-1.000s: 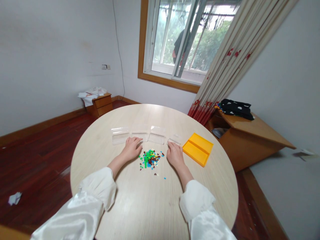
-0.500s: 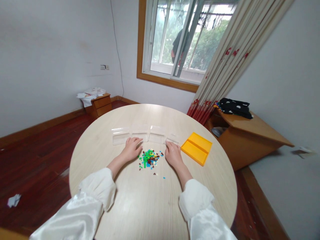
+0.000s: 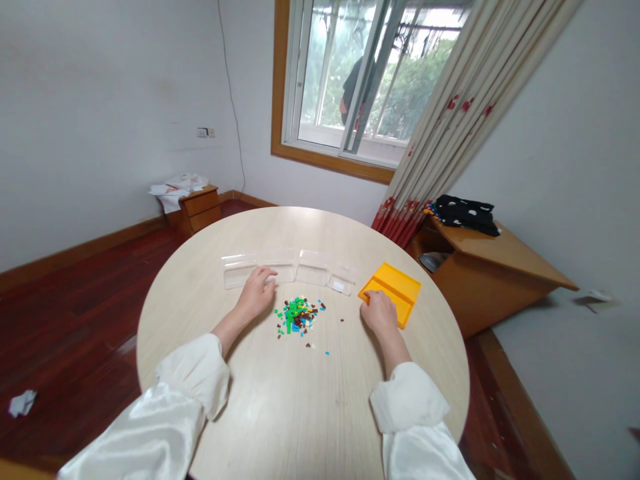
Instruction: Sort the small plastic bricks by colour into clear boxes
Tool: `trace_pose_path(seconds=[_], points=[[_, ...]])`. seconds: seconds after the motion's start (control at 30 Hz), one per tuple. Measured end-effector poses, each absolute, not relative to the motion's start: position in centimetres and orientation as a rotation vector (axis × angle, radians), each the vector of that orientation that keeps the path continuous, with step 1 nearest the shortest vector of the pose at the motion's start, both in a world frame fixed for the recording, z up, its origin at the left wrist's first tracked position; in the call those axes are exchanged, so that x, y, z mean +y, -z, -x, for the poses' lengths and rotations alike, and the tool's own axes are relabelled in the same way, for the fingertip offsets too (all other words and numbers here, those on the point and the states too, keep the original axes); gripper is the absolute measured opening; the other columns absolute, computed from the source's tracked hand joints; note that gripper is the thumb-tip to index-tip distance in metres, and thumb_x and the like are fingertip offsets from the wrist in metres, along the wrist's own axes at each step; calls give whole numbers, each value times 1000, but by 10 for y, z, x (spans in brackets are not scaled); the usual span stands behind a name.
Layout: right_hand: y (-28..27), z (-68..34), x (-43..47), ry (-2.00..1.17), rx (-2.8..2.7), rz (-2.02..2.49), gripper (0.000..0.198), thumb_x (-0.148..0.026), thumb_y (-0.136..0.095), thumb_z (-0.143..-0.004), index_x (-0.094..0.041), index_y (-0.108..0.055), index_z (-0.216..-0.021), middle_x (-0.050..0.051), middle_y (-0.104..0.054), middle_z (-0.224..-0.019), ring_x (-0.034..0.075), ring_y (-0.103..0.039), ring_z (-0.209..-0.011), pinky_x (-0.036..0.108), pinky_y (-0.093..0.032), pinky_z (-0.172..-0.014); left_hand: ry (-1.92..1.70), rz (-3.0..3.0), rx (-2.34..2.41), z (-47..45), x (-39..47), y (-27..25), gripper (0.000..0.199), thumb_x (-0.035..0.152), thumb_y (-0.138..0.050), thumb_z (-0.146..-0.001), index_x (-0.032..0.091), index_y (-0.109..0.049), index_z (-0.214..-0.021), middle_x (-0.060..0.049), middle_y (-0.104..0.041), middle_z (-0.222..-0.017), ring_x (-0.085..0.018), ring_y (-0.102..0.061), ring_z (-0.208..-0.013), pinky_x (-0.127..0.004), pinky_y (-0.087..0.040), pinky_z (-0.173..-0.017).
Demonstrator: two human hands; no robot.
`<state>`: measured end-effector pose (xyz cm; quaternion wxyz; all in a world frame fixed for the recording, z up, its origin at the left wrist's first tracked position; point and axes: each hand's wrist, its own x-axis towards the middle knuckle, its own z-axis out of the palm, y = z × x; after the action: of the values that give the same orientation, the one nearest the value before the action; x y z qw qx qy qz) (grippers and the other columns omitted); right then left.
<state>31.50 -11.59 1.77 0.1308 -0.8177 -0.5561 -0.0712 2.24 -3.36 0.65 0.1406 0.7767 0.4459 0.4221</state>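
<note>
My left hand (image 3: 257,292) is open, with nothing seen in it. Its fingers reach out in front of the clear plastic boxes (image 3: 313,275), beside a pile of small toy bricks (image 3: 299,315). The bricks are green, brown, blue, yellow and white, and a few lie loose around the pile. At the right, my right hand (image 3: 380,312) is closed over the near left part of a yellow two-compartment tray (image 3: 406,288). Its fingertips are at the tray's edge; part of the grip is hidden by the hand itself.
The round pale table (image 3: 300,407) carries all of this. A wooden cabinet (image 3: 520,260) with a black polka-dot cloth (image 3: 467,215) stands at the right, by the curtain (image 3: 445,127). At the far left a small drawer unit (image 3: 201,210) bears papers.
My right hand has moved right, from the smallest clear box to the yellow tray. A small brown brick now lies right of the pile. My left hand has shifted slightly.
</note>
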Motion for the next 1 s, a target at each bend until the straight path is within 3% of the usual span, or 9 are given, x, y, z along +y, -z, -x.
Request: trace_pose_path(seconds=[0.5, 0.7, 0.77, 0.9, 1.0], points=[[-30, -299, -117, 26, -1698, 2466, 34, -10, -40, -84, -13, -62, -110, 12, -64, -108, 22, -57, -100, 28, -38, -80, -1275, -2212, 1184, -26, -42, -12, 19, 20, -42, -82, 15, -61, -86, -7, -61, -90, -19, -56, -90, -33, -45, -85], [-45, -287, -123, -9, -1662, 2338, 31, -14, -41, -85, -11, -62, -108, 13, -64, -109, 22, -57, -101, 28, -38, -82, -1025, -2210, 1015, -25, -49, -20, 21, 26, -48, -82, 14, -61, -92, -8, -62, -90, -18, -58, -81, -34, -47, -80], [-51, -281, -127, -102, -1666, 2288, 29, -14, -41, -85, -12, -63, -103, 12, -65, -105, 20, -59, -97, 27, -39, -79, -859, -2241, 901, -23, -52, -23, 29, 31, -55, -80, 15, -60, -103, -9, -59, -100, -19, -58, -89, -36, -46, -87], [-56, -271, -137, -299, -1765, 2296, 23, -16, -47, -82, -13, -64, -97, 12, -67, -95, 21, -60, -90, 27, -38, -74, -529, -2333, 773, -17, -59, -26, 75, 43, -73, -64, 21, -44, -129, -12, -43, -129, -26, -42, -121, -42, -33, -104], [-55, -268, -142, -424, -1842, 2288, 24, -20, -55, -79, -11, -61, -101, 13, -66, -95, 21, -60, -89, 26, -39, -74, -378, -2405, 809, -14, -64, -29, 96, 49, -79, -53, 26, -37, -135, -12, -35, -137, -32, -31, -128, -47, -27, -107]])
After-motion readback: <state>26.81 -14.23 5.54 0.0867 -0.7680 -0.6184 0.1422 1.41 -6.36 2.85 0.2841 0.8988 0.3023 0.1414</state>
